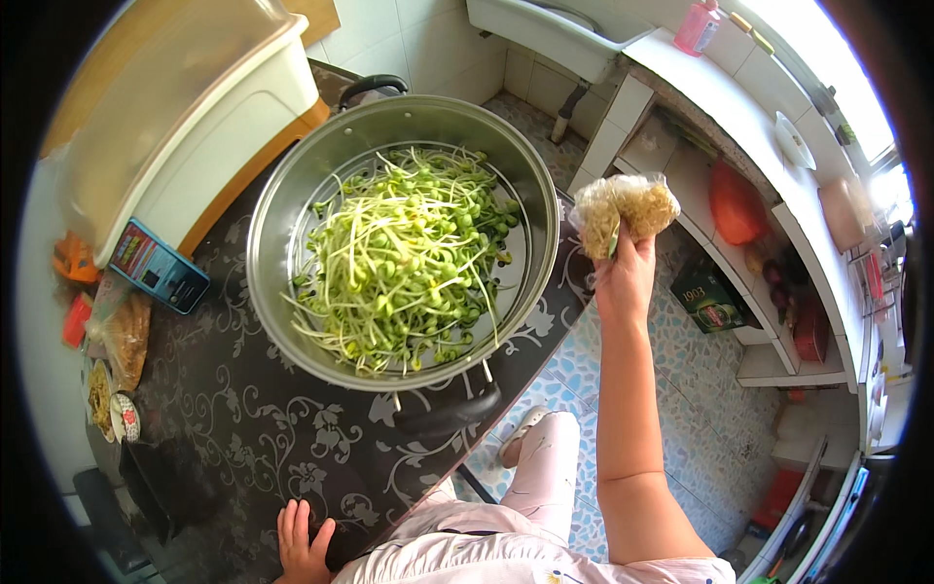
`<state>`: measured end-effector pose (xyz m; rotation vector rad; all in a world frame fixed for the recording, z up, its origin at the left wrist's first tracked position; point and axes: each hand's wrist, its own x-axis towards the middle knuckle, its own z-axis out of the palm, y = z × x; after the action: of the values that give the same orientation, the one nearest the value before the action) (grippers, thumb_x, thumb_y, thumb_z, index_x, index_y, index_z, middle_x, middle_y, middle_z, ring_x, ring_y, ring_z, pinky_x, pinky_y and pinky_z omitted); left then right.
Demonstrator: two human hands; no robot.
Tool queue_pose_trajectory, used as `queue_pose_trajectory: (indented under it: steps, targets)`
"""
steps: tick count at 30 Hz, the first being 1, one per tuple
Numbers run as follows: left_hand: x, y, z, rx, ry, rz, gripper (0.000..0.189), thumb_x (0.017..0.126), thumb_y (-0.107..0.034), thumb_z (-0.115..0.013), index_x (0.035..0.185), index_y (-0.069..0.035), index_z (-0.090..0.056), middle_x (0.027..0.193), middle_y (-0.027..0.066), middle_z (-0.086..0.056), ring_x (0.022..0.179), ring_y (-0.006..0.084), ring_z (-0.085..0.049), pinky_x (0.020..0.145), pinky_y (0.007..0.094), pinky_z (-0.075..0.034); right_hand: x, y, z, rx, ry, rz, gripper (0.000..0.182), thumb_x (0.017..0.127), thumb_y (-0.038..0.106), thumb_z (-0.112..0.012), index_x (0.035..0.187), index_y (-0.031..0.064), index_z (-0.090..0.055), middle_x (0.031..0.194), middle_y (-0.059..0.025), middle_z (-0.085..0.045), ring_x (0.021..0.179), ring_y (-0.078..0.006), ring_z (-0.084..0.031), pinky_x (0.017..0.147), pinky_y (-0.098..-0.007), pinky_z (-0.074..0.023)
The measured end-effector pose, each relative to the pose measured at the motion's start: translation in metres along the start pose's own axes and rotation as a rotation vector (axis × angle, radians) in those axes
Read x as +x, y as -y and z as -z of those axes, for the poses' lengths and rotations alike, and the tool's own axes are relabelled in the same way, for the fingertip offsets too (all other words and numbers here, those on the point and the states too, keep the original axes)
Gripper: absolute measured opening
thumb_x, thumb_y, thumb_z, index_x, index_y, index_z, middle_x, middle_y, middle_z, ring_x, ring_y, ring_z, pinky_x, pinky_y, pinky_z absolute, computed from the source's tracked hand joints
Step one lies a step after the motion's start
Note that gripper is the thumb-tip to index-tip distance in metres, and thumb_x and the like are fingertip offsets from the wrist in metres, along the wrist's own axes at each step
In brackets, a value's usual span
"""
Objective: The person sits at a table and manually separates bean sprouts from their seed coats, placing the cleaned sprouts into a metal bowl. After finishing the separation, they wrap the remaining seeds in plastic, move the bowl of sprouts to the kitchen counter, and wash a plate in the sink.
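Observation:
My right hand point(625, 274) is raised off the table's right edge, its fingers closed on a clear plastic bag point(646, 204) of tan, crumbly-looking food. I cannot tell exactly what the bag holds. To its left, a wide two-handled steel pot point(266, 277) stands on the dark, flower-patterned table point(241, 409). A loose heap of green sprouts point(408, 255) with pale stems lies inside on a flat metal bottom. Down at the table's near edge, my left hand point(303, 544) rests on the surface with its fingers apart, holding nothing.
Left of the pot, a phone point(159, 266) leans against a large lidded plastic bin point(219, 160). Bagged food point(128, 339), a plate of food point(100, 401) and a small bowl point(125, 417) sit farther left. A tiled counter point(730, 95) with shelves and a sink point(547, 33) border the right side.

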<state>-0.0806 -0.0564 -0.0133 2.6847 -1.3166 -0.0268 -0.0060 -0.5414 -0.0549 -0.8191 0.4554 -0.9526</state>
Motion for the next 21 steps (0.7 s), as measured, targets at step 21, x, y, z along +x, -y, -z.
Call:
queue_pose_trajectory:
  steps: [21]
  targets:
    - [-0.003, 0.003, 0.012, -0.085, 0.150, 0.048, 0.069, 0.068, -0.034, -0.063, 0.126, -0.008, -0.036, 0.134, 0.0264, -0.028, 0.124, 0.0446, -0.027, 0.100, 0.0587, -0.023, 0.008, -0.017, -0.011, -0.615, -0.108, -0.046, 0.044, 0.082, 0.003, -0.048, 0.125, 0.0006, -0.038, 0.107, -0.0116, -0.059, 0.097, -0.0189, -0.057, 0.086, -0.0306, -0.0426]
